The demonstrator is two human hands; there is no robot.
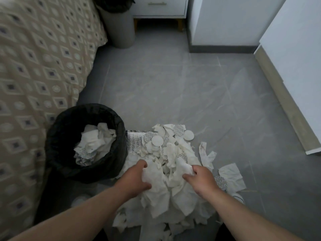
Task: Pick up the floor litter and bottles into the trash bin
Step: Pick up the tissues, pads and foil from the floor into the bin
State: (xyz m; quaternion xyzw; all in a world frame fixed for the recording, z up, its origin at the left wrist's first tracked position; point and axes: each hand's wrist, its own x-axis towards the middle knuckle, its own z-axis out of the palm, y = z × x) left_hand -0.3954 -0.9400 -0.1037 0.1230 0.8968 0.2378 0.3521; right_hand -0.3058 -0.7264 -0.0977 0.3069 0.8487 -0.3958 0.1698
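1. Grey marbled tile floor [173, 87]: carries everything listed below.

2. Bed with a beige diamond-patterned cover [34, 66]: runs along the left side, its cover hanging down to the floor.

3. White wall panels [295, 58]: along the right side and the far right corner.

4. Heap of white crumpled tissue paper litter [173, 197]: on the floor directly in front of the person and just right of item 5. Round white paper discs [157, 140], some printed with grey text, lie on its far side, and a sheet of silver foil [134, 141] lies at its far left edge.

5. Round trash bin lined with a black plastic bag [66, 129]: upright between bed and heap, partly filled with crumpled tissue [97, 141].

6. Tall grey bin [119, 26]: far end of the room, beside the bed (also black-lined).

7. White drawer cabinet on wooden legs [159, 6]: just right of item 6.

8. Left hand [137, 176]: on the near left of the heap. Fingers [141, 165] curled down into the tissue, thumb closing from below, gripping a wad.

9. Right hand [201, 180]: on the near right of the heap. Fingers [197, 170] bent and pressed to the thumb, pinching a twisted fold of tissue.
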